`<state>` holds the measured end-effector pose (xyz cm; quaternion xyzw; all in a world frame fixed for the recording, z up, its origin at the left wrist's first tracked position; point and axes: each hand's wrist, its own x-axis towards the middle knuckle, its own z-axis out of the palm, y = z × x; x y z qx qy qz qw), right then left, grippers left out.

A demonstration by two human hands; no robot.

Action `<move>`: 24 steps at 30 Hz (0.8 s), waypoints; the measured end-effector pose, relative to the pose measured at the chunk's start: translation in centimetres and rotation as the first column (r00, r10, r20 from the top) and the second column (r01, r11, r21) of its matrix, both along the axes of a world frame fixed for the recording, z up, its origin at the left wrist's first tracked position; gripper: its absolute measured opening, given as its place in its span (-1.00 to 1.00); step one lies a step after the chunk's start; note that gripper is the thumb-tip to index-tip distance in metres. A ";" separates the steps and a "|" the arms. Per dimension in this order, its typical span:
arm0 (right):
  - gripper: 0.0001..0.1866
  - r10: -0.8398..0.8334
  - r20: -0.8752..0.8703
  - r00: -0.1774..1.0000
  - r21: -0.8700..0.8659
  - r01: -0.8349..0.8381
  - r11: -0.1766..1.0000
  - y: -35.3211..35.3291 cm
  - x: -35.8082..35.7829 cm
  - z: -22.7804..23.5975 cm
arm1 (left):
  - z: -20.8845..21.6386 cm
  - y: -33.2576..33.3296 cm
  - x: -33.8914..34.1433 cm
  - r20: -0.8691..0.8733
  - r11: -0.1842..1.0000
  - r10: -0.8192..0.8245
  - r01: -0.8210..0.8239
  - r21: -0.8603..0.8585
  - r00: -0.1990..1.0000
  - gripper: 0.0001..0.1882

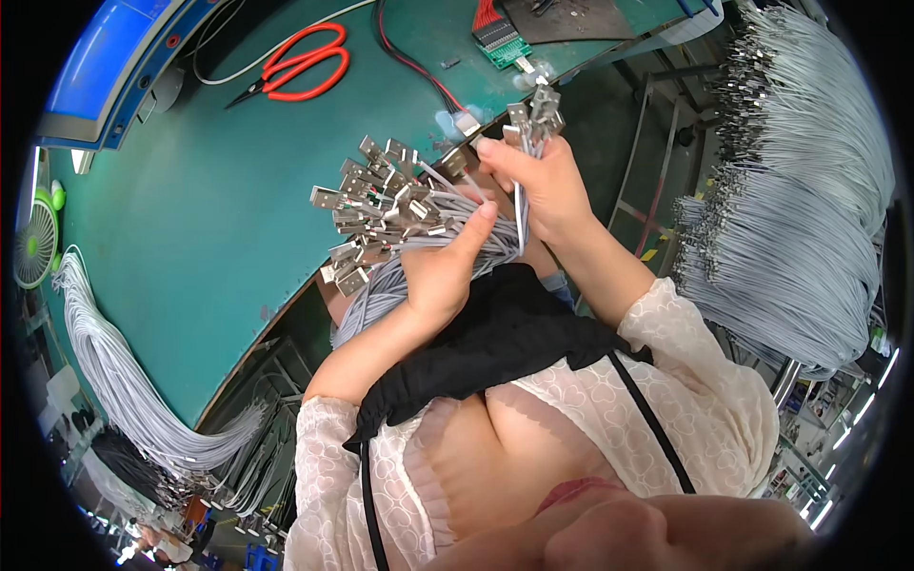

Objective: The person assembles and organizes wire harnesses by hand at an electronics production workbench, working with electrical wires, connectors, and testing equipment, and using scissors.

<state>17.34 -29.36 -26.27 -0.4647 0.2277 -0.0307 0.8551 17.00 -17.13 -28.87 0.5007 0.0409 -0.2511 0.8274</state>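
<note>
My left hand is closed around a thick bundle of grey USB cables. Their bare metal plugs fan out toward the bench, over its near edge. To the right, my right hand grips a smaller bunch of grey USB cables, whose metal plugs stick up above the fingers. Its thumb points left, close to a white connector at the bench edge. A single plug lies between the two hands; whether either one holds its cable is unclear.
On the green bench lie red-handled cutters and a green circuit board. A blue machine stands at the far left, above a small green fan. Grey cable bundles hang at left and are heaped at right.
</note>
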 end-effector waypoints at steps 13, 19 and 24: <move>-0.87 -0.049 0.032 0.998 -0.168 0.054 0.984 -0.1 0.6 -1.0 | 0.2 -0.1 0.3 -0.074 0.999 0.043 -0.043 -0.010 0.996 -0.85; -0.89 -0.013 0.014 1.000 -0.054 0.014 0.998 -0.1 0.7 -0.8 | 0.6 -0.1 0.3 -0.009 1.000 0.016 -0.016 -0.021 1.000 -0.85; -0.87 0.077 0.026 0.997 -0.061 -0.075 0.995 0.6 0.9 -0.9 | 1.0 -0.7 0.8 -0.009 0.998 0.037 -0.037 -0.049 0.999 -0.85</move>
